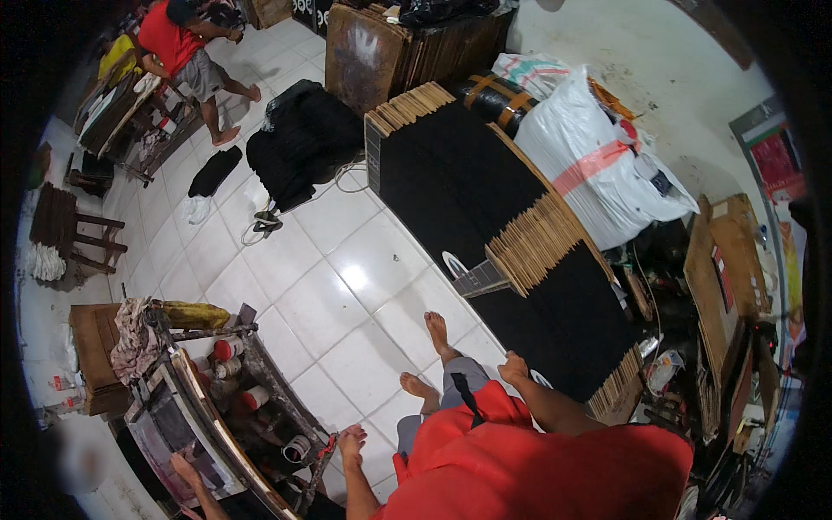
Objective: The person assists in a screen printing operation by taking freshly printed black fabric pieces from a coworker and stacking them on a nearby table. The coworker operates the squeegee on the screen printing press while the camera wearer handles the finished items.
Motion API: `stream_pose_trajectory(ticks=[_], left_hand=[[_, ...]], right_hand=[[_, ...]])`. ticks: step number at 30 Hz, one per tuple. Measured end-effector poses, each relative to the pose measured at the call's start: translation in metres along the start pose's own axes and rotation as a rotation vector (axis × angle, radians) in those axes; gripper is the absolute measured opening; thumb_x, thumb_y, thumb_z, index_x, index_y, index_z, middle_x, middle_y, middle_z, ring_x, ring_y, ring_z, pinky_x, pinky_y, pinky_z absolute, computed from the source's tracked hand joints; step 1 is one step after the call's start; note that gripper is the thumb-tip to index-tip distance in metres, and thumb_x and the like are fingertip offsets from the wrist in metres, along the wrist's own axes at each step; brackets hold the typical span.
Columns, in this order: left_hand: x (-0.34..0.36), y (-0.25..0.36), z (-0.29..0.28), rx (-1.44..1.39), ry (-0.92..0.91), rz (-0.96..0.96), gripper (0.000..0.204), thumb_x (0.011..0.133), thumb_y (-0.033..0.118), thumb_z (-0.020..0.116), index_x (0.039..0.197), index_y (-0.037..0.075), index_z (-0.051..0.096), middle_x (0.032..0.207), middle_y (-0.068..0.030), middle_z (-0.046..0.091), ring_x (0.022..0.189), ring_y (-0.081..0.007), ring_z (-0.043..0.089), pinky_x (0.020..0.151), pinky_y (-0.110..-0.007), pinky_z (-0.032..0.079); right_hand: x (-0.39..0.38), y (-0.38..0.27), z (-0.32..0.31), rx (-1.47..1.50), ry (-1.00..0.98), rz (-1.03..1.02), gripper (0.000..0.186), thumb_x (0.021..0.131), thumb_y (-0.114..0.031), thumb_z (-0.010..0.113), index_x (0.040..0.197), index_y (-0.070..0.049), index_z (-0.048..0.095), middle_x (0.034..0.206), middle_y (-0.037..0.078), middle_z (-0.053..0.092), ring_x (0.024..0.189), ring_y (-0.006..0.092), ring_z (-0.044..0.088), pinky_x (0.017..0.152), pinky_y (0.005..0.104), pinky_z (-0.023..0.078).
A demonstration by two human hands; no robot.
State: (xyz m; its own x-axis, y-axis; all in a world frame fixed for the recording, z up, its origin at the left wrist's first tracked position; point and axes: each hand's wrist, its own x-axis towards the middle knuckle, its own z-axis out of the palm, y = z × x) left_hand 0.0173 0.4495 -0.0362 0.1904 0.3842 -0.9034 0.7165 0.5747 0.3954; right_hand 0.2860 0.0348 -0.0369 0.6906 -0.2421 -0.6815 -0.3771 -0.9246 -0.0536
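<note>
My left hand hangs over the tiled floor on the left of my body, its fingers loosely apart and nothing seen in it. It is nearest to the rack of paint tins. My right hand is curled closed at the near edge of a long row of black cloth; whether it grips the cloth's edge is too small to make out. The cloth lies over many thin boards, whose brown edges show between and at the ends of the black parts. A white oval mark shows beside my right hand.
A screen frame stands at the lower left, with another person's hand over it. Paint tins fill the rack beside it. White sacks lean by the wall. Black cloth and cables lie on the floor. Another person works far left.
</note>
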Motion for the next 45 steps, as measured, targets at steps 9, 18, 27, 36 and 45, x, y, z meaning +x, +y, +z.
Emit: stream_pose_trajectory(ticks=[9,18,27,36,45], left_hand=[[-0.008,-0.110,-0.085,0.037,0.031,-0.140,0.022,0.082,0.025,0.060,0.095,0.007,0.057,0.083,-0.0079,0.061,0.072,-0.0201,0.060,0.062,-0.035,0.044],[-0.025,-0.185,-0.032,-0.085,0.043,-0.179,0.017,0.080,0.021,0.064,0.085,0.006,0.063,0.073,-0.0087,0.063,0.062,-0.0217,0.061,0.056,-0.034,0.045],[-0.064,-0.214,0.015,-0.097,0.091,-0.031,0.023,0.078,0.025,0.066,0.092,0.006,0.063,0.081,-0.0063,0.064,0.070,-0.0170,0.061,0.066,-0.032,0.047],[-0.113,-0.306,0.012,0.092,0.172,-0.138,0.027,0.079,0.026,0.066,0.093,0.004,0.064,0.078,-0.0085,0.065,0.070,-0.0197,0.062,0.060,-0.035,0.048],[-0.107,-0.347,-0.055,0.108,0.230,-0.006,0.021,0.078,0.026,0.065,0.078,0.005,0.064,0.070,-0.0084,0.063,0.060,-0.0178,0.058,0.052,-0.034,0.045]], right_hand=[[-0.056,0.021,0.018,0.153,0.008,-0.147,0.044,0.069,-0.022,0.065,0.109,-0.004,0.058,0.107,0.020,0.060,0.102,0.0330,0.057,0.088,0.0372,0.046],[-0.025,-0.007,0.018,0.229,0.002,-0.493,0.036,0.070,-0.019,0.072,0.100,0.000,0.063,0.094,0.015,0.065,0.087,0.0239,0.063,0.074,0.0343,0.049],[0.024,0.107,0.043,-0.432,-0.258,-0.745,0.029,0.081,-0.031,0.058,0.070,-0.006,0.066,0.062,0.006,0.063,0.052,0.0175,0.058,0.049,0.0344,0.048],[-0.011,0.165,0.051,0.059,-0.427,-0.153,0.017,0.078,-0.015,0.068,0.076,0.001,0.063,0.068,0.010,0.063,0.051,0.0168,0.058,0.039,0.0306,0.043],[-0.014,0.082,0.043,0.053,-0.400,-0.338,0.008,0.077,-0.006,0.063,0.078,0.001,0.063,0.066,0.010,0.063,0.051,0.0174,0.058,0.039,0.0311,0.044]])
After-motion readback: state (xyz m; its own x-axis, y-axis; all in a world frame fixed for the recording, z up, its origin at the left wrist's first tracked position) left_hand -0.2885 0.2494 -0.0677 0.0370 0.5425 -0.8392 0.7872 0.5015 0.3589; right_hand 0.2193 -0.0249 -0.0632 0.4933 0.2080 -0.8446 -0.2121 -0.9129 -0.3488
